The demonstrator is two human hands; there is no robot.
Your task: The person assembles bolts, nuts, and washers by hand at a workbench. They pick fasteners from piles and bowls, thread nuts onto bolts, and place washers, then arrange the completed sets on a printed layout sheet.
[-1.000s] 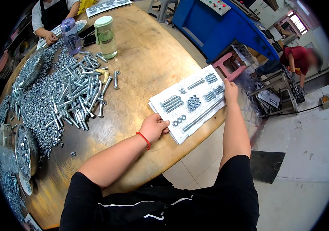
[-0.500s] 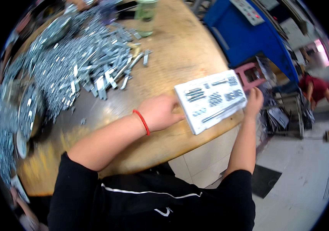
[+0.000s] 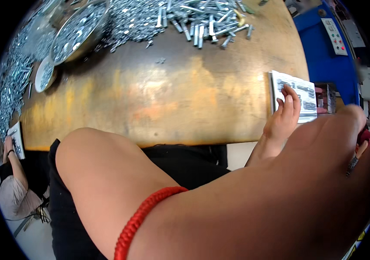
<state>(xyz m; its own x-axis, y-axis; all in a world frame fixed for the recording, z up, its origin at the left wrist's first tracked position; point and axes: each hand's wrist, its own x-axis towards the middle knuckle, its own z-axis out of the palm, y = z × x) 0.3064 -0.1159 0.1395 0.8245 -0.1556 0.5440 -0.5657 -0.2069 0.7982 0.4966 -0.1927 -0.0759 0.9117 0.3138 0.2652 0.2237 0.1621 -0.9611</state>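
Left hand (image 3: 280, 190) has risen; right grip (image 3: 283, 118), half-curled, overlaps printed sheets (image 3: 307, 96).

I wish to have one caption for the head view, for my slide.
Right hand over a stack of printed sheets, left hand close to the camera, bolts heaped on the table.

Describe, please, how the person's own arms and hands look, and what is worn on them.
The left hand and right hand are bare, without gloves. A thick, braided red bracelet circles the left wrist; no band shows on the right. A black sleeve covers the left upper arm; the right sleeve is hidden.
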